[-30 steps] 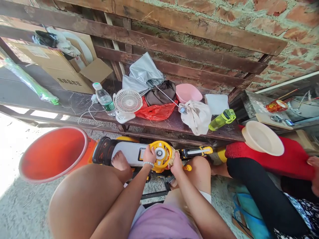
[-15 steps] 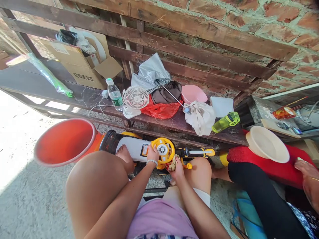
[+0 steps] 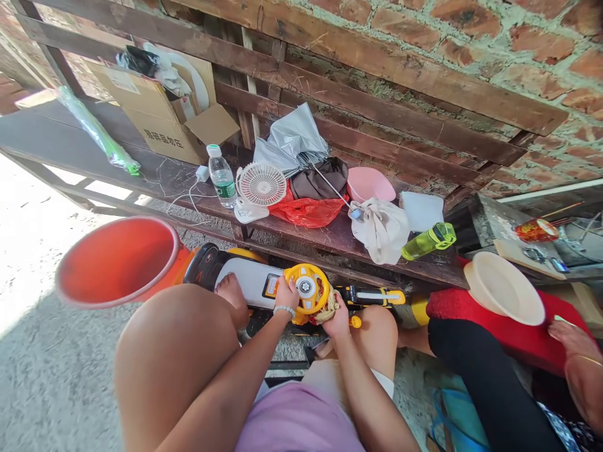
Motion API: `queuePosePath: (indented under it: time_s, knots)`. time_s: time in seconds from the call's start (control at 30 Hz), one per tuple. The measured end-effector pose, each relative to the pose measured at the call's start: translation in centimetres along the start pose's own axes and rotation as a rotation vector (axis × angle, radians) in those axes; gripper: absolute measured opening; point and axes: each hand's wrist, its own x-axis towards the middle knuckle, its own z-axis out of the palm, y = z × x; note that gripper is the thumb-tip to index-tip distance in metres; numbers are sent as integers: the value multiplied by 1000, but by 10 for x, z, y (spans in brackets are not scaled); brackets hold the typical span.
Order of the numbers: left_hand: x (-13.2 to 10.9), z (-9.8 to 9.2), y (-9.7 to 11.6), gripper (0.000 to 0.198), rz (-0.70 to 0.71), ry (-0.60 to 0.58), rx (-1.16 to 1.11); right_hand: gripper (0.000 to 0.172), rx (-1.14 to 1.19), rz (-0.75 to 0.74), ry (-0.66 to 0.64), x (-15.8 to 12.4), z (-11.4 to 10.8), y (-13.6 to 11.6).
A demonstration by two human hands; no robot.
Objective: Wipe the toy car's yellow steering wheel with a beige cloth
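A yellow steering wheel [image 3: 307, 289] with a white and grey hub belongs to a toy ride-on vehicle [image 3: 245, 276] with a pale seat. My left hand [image 3: 286, 295], with a beaded bracelet at the wrist, is closed on the wheel's left rim. In my right hand [image 3: 337, 320] is a crumpled beige and red cloth [image 3: 328, 309], bunched against the lower right of the rim. My fingers partly hide the cloth. Beyond my right hand lies the vehicle's black and yellow front arm [image 3: 374, 295]. A small yellow knob [image 3: 355, 322] is beside that hand.
A red bucket [image 3: 117, 260] stands left. The wooden bench [image 3: 325, 237] bears a fan [image 3: 262, 184], a water bottle [image 3: 221, 179], a green bottle [image 3: 428, 242], bags and a cardboard box [image 3: 155, 119]. At right, another person's hand [image 3: 572, 339] is near a cream basin [image 3: 506, 289].
My right hand has shifted slightly, and the cloth now spreads more along the wheel's right rim. My left hand keeps its hold on the wheel. The view has tilted a little.
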Motion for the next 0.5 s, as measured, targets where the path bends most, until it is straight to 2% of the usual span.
queuePosePath:
  time_s: [0.17, 0.33, 0.4, 0.5]
  knots:
    - [1, -4, 5, 23, 5, -20, 49, 55, -107, 167, -144, -1, -4, 1]
    - [7, -14, 11, 25, 41, -81, 133, 71, -245, 234, -130, -5, -8, 12]
    - [10, -17, 11, 28, 75, -111, 156, 69, -201, 267, -114, -3, -9, 17]
    - [15, -21, 11, 32, 116, -155, 177, 51, -129, 265, -35, 6, -9, 18]
